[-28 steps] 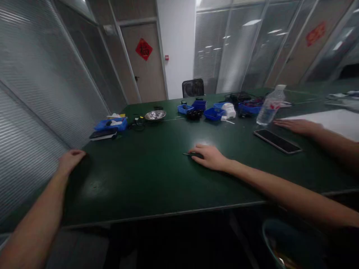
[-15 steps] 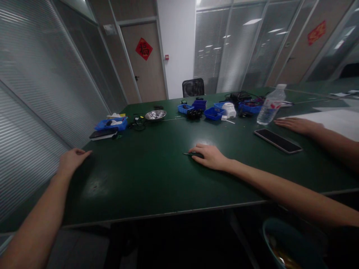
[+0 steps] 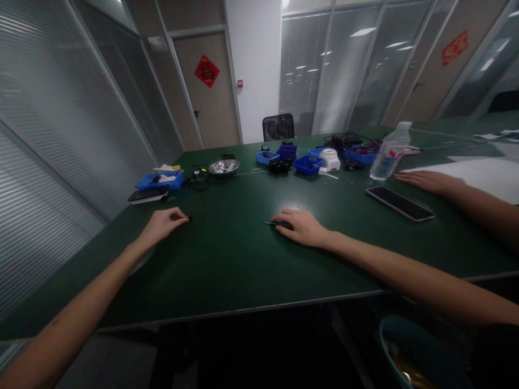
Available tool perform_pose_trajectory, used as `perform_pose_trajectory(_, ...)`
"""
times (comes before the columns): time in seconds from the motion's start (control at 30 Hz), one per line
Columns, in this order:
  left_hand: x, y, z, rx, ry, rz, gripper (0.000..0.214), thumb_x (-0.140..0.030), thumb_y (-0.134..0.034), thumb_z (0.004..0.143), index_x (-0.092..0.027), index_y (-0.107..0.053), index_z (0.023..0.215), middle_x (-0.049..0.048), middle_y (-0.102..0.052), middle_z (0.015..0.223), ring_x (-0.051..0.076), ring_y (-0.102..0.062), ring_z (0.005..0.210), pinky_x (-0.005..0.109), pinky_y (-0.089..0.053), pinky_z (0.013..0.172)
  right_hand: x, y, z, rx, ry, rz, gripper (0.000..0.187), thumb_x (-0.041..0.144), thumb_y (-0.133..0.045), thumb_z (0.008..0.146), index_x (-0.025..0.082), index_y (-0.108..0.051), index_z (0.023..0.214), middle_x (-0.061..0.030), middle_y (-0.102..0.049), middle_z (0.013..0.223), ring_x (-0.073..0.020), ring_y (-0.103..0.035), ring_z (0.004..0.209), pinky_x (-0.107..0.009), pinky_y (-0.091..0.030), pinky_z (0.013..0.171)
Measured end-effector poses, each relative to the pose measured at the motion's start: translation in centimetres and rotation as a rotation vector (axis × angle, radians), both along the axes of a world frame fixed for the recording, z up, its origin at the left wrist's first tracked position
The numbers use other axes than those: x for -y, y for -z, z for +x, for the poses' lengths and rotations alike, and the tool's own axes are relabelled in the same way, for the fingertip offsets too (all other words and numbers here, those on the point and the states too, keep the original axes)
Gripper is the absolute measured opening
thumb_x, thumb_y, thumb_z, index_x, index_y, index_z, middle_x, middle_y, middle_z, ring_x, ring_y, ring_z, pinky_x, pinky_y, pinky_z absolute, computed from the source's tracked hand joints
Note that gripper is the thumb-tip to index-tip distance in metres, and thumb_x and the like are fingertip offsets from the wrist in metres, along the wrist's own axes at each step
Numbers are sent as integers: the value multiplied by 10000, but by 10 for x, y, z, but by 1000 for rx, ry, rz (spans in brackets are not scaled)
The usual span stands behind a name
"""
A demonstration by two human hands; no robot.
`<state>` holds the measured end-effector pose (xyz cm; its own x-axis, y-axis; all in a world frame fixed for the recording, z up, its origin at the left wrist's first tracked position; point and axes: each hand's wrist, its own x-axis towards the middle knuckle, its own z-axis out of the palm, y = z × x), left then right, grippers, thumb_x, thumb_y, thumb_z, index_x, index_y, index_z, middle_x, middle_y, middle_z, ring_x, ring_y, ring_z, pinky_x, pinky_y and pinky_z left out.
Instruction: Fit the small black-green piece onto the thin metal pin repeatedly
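Observation:
My right hand (image 3: 303, 227) rests on the green table (image 3: 227, 265), fingers curled over a small dark tool (image 3: 272, 223) whose thin tip pokes out to the left. My left hand (image 3: 162, 224) lies on the table further left. Its fingers are drawn together in a pinch at a tiny dark piece (image 3: 189, 218). What that piece is I cannot make out.
Another person's hand (image 3: 427, 181) lies flat at the right, beside a black phone (image 3: 399, 203) and a water bottle (image 3: 390, 151). Several blue bins (image 3: 307, 163), a metal bowl (image 3: 224, 167) and a blue tray (image 3: 159, 180) stand along the far side. A round bin (image 3: 421, 356) sits below the near edge.
My left hand has moved from the table's left edge to the right and forward onto the table, closing into a pinch. My right hand and the other person's hand have stayed put.

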<state>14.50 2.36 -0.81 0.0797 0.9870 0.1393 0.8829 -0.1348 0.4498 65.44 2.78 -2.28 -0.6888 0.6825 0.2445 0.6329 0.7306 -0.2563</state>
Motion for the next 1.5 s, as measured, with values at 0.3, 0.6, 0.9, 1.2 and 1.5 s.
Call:
perform_pose_trajectory(0.3, 40, 12, 193, 244, 518, 6, 231, -393, -750, 982, -193, -664, 1061, 42, -734, 1020, 184, -661, 850, 287, -476, 740, 3, 3, 1, -84, -70, 23, 312, 382, -573, 1069, 241, -693, 1320, -74, -715, 1154, -216, -667, 928, -335, -461, 778)
perform_pose_trajectory(0.6, 54, 15, 222, 288, 557, 19, 394, -304, -788, 955, -212, -622, 1300, 63, -717, 1136, 229, -673, 1051, 349, -516, 902, 11, -1, 3, -145, -203, -5, 286, 361, -587, 1031, 191, -696, 1233, -48, -751, 931, -173, -635, 733, -313, -431, 720)
perform_pose_trajectory(0.9, 51, 12, 208, 105, 610, 99, 203, -364, -683, 1027, -216, -737, 1155, 85, -708, 1205, 271, -628, 1148, 436, -465, 1056, 14, -4, 5, -27, -211, -19, 368, 460, -540, 1065, 195, -683, 1277, 25, -633, 678, -146, -524, 567, -298, -344, 643)
perform_pose_trajectory(1.2, 53, 12, 210, 73, 571, 114, 155, -315, -659, 1002, -209, -690, 1111, 94, -695, 1268, 286, -620, 1230, 452, -461, 1084, 13, -1, 5, 8, -167, -6, 395, 532, -520, 1065, 191, -688, 1173, -6, -641, 707, -160, -514, 612, -304, -307, 658)
perform_pose_trajectory(1.5, 53, 11, 210, 53, 513, 94, 105, -262, -668, 930, -203, -631, 1009, 122, -675, 1359, 333, -579, 1357, 543, -421, 1169, 12, -1, 5, -2, -190, -16, 372, 541, -545, 1056, 200, -690, 1089, 27, -588, 649, -138, -468, 565, -302, -285, 631)
